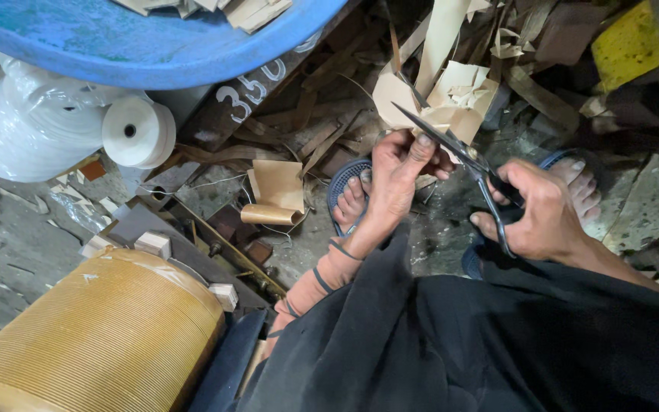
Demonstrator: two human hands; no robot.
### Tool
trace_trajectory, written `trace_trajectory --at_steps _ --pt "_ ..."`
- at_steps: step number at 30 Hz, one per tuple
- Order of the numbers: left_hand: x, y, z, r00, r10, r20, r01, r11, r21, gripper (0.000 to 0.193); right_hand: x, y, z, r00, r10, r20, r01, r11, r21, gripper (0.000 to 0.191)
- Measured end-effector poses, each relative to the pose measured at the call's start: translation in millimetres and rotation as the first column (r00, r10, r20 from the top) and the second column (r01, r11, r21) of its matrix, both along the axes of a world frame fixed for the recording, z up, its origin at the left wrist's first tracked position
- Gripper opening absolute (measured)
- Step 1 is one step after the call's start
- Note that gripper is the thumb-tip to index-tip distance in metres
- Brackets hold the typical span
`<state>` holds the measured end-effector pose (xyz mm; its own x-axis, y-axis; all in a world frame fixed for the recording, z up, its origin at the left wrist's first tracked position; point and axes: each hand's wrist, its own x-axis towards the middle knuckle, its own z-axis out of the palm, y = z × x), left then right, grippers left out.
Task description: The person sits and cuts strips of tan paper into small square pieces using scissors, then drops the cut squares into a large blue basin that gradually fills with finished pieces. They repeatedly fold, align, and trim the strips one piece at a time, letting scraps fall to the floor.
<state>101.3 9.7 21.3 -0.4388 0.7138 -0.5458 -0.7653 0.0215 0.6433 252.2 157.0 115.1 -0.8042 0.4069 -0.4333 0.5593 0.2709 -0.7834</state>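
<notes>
The right hand [543, 217] is closed through the loops of a pair of black scissors [459, 152]. The blades are parted in a narrow V and run up and to the left, away from the hand. Their long axis points at the tan paper piece [451, 95], and the tips lie over its lower edge.

The left hand [398, 172] is closed on that paper piece, thumb and fingertips pinching its lower edge just beside the blades. It is therefore the nearer hand to the paper; the right hand reaches it only through the scissors. The paper piece is held above the floor [436, 229], between the two sandalled feet, with a long strip rising from it toward the top edge of the view.

Paper offcuts litter the floor beyond. A white spool [137, 131] lies to the left, a large coil of tan wound material [101, 336] at the lower left, and a blue tub [154, 46] along the top.
</notes>
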Motion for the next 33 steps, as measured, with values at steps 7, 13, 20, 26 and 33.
trace_trajectory --at_steps 7,13,20,26,33 --pt "-11.7 10.0 13.3 0.934 0.298 0.197 -0.312 0.949 0.045 0.039 -7.7 -3.9 1.0 0.999 0.031 0.032 -0.032 0.998 0.044 0.04" --pt "-21.0 14.6 13.9 0.966 0.144 -0.213 -0.162 0.984 -0.068 0.024 -11.7 -4.4 -1.9 0.996 0.041 0.08 -0.045 0.998 0.041 0.059" --pt "-1.1 31.4 9.3 0.91 0.329 -0.255 -0.354 0.933 -0.059 0.022 -17.2 -8.7 -2.9 0.999 0.026 0.026 -0.03 0.984 0.176 0.091" --pt "4.1 39.3 11.7 0.915 0.398 0.068 -0.397 0.917 -0.03 0.014 -19.5 -9.0 1.4 0.992 0.005 0.125 -0.034 0.972 0.232 0.077" --pt "1.9 38.2 17.8 0.912 0.378 0.158 -0.393 0.916 0.082 0.011 -17.9 -12.7 8.7 0.996 -0.063 0.07 0.043 0.967 0.253 0.034"
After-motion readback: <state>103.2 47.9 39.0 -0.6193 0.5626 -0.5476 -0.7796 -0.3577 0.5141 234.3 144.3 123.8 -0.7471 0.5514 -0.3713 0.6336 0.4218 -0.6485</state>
